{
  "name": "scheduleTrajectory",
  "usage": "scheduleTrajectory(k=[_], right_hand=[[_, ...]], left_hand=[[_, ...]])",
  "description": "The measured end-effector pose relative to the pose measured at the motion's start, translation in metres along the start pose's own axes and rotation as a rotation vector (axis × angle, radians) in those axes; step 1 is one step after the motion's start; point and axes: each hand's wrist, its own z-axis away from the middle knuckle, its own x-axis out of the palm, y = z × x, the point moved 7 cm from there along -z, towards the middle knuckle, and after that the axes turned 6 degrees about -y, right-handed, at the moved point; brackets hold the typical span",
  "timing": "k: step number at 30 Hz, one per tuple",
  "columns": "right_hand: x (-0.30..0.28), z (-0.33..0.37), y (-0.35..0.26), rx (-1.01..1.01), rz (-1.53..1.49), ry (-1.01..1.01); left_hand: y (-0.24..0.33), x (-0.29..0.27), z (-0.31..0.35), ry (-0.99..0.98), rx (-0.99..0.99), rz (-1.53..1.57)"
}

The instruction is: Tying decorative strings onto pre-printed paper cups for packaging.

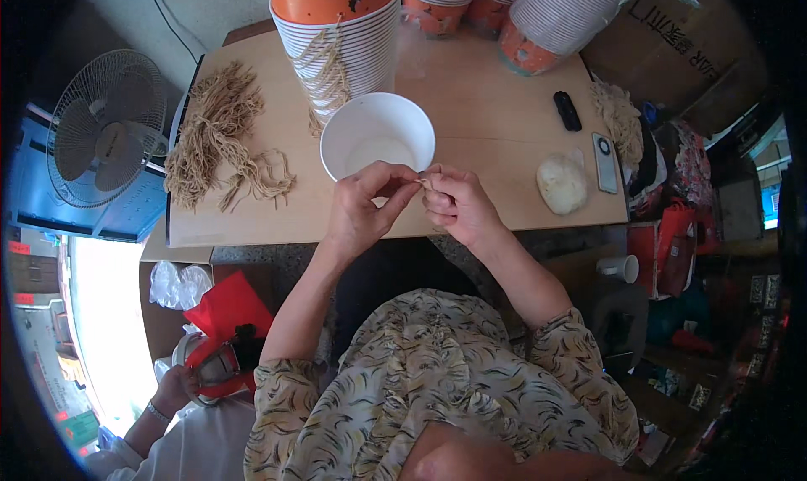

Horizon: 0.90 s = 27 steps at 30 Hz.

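Note:
Both hands meet at the near right rim of a white paper bucket [346, 138], which stands open side up on the table. My left hand [366, 202] pinches with thumb and forefinger. Right beside it, my right hand [458, 202] is closed, its fingers curled and its thumb pressed in. A tiny pale bit shows between the fingertips; it may be a cord end, but it is too small to tell. Behind the bucket rises a tall stack of nested orange and white buckets [345, 65], with beige cords [332, 76] hanging down its side.
A heap of beige cords [220, 128] covers the table's left part. More bucket stacks [565, 18] stand at the back. On the right lie a round pale lump [561, 183], a phone [604, 161] and a black object [567, 111]. A fan [109, 136] stands left; another person's hand [175, 390] is lower left.

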Motion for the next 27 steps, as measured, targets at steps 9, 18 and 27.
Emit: scheduleTrajectory(k=[9,18,27], right_hand=[[0.006,0.011,-0.028,-0.167,0.167,0.050],[0.035,0.028,-0.044,-0.639,1.128,0.161],[0.028,0.024,-0.037,-0.813,1.179,0.172]], left_hand=[[-0.017,-0.006,-0.004,-0.073,-0.278,0.141],[-0.025,0.003,-0.004,-0.074,-0.414,0.408],[-0.029,0.005,0.001,-0.046,-0.451,0.437]])
